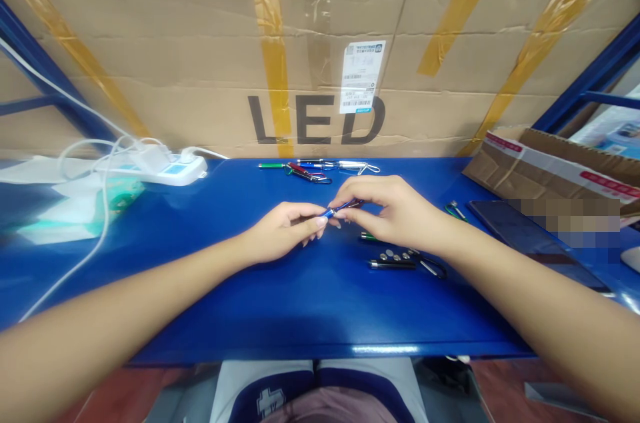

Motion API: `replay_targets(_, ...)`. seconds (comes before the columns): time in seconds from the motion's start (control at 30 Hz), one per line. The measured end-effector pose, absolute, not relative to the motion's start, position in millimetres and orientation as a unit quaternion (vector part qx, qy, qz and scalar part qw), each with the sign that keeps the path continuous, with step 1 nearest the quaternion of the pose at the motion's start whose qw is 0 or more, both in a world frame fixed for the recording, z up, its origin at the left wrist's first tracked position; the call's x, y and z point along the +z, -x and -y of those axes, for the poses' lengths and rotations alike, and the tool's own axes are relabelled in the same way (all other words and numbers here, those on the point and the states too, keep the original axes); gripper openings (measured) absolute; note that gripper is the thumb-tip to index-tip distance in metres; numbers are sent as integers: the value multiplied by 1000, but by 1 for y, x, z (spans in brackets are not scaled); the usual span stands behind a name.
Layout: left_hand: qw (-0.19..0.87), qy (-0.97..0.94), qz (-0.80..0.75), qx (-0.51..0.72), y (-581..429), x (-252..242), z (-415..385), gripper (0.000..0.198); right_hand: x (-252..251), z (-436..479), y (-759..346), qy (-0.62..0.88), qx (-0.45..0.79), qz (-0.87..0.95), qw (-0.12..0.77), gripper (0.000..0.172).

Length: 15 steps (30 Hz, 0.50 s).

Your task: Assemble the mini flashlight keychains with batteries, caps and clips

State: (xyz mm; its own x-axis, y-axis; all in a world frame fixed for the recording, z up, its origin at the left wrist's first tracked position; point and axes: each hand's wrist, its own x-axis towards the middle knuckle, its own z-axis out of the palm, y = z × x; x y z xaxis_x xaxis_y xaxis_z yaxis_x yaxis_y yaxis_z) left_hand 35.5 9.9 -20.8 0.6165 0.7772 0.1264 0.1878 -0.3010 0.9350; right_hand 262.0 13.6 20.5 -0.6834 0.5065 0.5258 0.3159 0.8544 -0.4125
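Above the middle of the blue table, my left hand (280,231) pinches one end of a slim blue mini flashlight (329,213). My right hand (395,213) has its thumb and fingertips closed on the other end, and the two hands nearly meet. Fingers cover much of the flashlight. Below my right hand lie several silver button cells (390,255) and a black mini flashlight (393,264) with a dark carabiner clip (433,267). A green mini flashlight (369,236) is partly hidden by that hand.
Behind my hands lies a row of mini flashlights (307,172) in several colours. At left are a white power strip (175,171) with cables and a green-white packet (95,210). A phone-like dark slab (520,236) and an open cardboard box (530,170) stand right. A large carton (200,63) backs the table.
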Motion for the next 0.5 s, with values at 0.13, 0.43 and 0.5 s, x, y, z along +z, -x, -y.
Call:
replay_targets(0.13, 556, -724, -295, 281, -35, -19, -9, 33, 20, -13, -261, 215, 184, 897, 338, 7)
replay_targets(0.43, 604, -691, -291, 270, -34, -20, -11, 32, 15, -17, -259, 240, 254, 873, 339, 9)
replay_targets(0.5, 557, -715, -319, 277, -35, -20, -10, 31, 13, -17, -258, 265, 270, 865, 331, 11)
